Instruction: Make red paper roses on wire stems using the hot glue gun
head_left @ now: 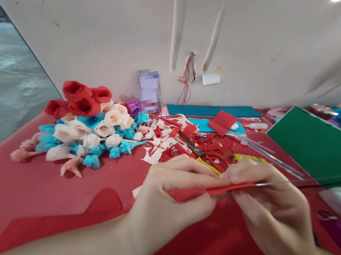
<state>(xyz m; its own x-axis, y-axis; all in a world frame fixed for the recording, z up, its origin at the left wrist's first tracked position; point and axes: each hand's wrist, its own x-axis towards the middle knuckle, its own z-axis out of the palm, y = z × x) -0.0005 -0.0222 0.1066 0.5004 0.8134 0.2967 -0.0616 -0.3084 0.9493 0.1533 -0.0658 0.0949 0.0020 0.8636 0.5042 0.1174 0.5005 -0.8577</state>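
Between my hands is a narrow strip of red crepe paper [230, 188], with a thin metal rod [270, 183] sticking out of its right end. My left hand [173, 204] pinches the paper's left part between thumb and fingers. My right hand [273, 201] pinches its right end around the rod, fingers curled. Just behind my hands lie scissors [193, 146], partly hidden, among red and white paper scraps [157, 147]. A large sheet of red paper [54, 232] spreads beneath my left forearm and hands.
Finished paper flowers in red [80, 98], white [113, 117] and blue [91, 160] are heaped at the back left. A green board [315, 143] stands on the right beside thin clear rods [272, 154]. A white partition [111, 37] closes off the back of the red table [37, 187].
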